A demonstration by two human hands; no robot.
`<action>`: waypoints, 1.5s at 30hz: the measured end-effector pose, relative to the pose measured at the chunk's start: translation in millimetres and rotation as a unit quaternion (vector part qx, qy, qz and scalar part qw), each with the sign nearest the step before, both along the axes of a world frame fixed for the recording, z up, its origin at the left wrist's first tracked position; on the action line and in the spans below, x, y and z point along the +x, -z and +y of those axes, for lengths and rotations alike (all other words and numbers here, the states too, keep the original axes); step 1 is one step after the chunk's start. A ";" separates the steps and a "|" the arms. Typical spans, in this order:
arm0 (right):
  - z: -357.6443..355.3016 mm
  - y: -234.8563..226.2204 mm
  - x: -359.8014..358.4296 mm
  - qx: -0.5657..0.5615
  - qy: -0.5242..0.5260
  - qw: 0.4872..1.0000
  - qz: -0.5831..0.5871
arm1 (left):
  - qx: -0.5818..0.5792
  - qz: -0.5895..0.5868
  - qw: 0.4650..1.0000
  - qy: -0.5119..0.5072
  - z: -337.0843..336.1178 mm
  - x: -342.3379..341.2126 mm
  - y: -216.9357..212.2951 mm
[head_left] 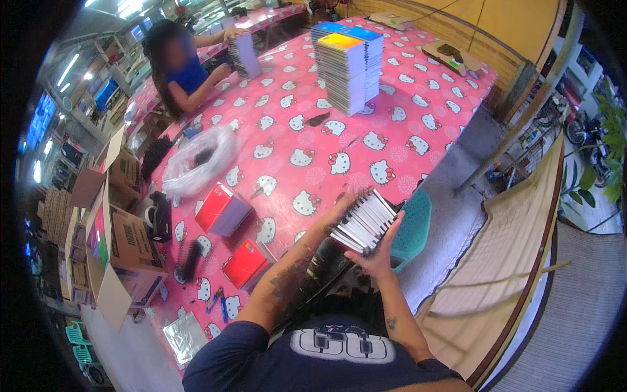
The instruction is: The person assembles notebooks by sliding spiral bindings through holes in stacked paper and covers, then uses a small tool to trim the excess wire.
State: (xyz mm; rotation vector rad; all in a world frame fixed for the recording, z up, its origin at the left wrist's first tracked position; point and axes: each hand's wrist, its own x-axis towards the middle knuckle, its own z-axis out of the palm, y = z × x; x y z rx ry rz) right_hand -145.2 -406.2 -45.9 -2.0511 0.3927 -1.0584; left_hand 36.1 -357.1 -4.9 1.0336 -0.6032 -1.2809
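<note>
At the surface's (418,125) near edge, left hand (343,205) and right hand (381,256) clasp the notebook bundle (364,223) between them, its row slanting near-left to far-right; a red-covered stack (245,263) lies leftward, nearer the left hand.

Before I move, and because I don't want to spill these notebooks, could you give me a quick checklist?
1. Left hand on the held stack: ok.
2. Right hand also on it: ok.
3. Notebooks in it all flush: cannot tell, the edges are too small to judge.
4. Left forearm clear of the nearer red-covered stack: cannot tell, they lie very close in this view.
5. Tall stack apart from your hands: ok, it stands farther across the table.
6. Co-worker's hand away from yours: ok, it is at another stack.
</note>
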 end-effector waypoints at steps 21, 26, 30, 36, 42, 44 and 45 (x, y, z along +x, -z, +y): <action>-0.2 54.1 9.7 0.030 0.053 0.998 -0.021 | -0.016 -0.783 0.622 -0.009 41.2 -98.5 -90.5; -0.5 48.6 10.4 0.046 0.036 0.998 -0.034 | -0.025 -0.790 0.611 0.035 39.6 -94.9 -71.5; -2.1 45.5 8.6 0.081 0.004 0.995 -0.055 | -0.052 -0.741 0.668 0.052 34.4 -85.4 -64.6; 5.9 29.0 -1.3 -0.012 0.039 0.999 0.004 | -0.008 -0.423 0.896 -0.135 -5.2 16.0 -52.4; 2.3 15.9 -4.4 -0.030 0.039 0.999 0.023 | 0.014 -0.013 1.000 0.015 -15.7 15.8 27.3; -1.0 11.3 -3.0 -0.046 0.033 0.998 0.024 | 0.035 -0.013 0.999 0.019 -16.3 18.7 27.3; -2.5 11.3 -2.8 -0.047 0.029 0.998 0.023 | 0.046 -0.013 0.999 0.020 -16.0 18.4 26.6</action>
